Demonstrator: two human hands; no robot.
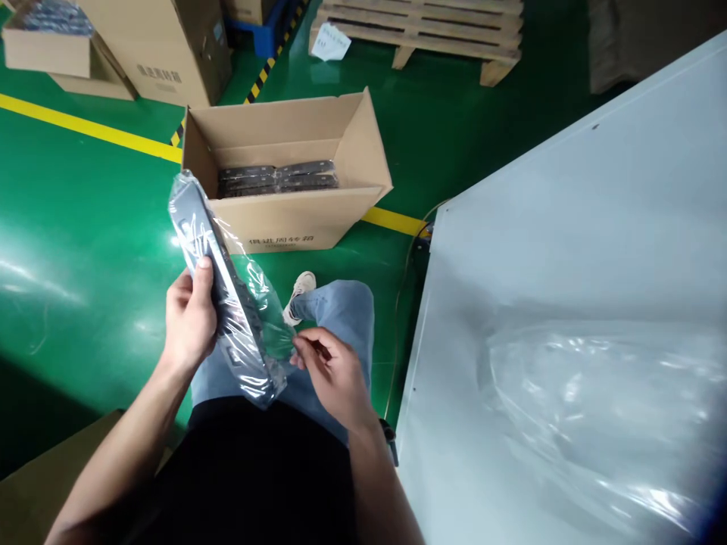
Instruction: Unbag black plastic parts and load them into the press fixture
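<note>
My left hand point(190, 318) grips a long dark flat part wrapped in a clear plastic bag point(227, 291), held tilted over my lap. My right hand point(332, 375) pinches the loose edge of that bag near its lower end. Beyond my knees an open cardboard box point(295, 216) stands on the green floor, with more bagged dark parts point(277, 178) stacked inside it.
A pale grey table point(568, 242) fills the right side, with a crumpled clear plastic bag point(602, 393) lying on it. Further cardboard boxes point(153, 53) stand at the back left, a wooden pallet point(432, 30) at the back. Yellow lines cross the floor.
</note>
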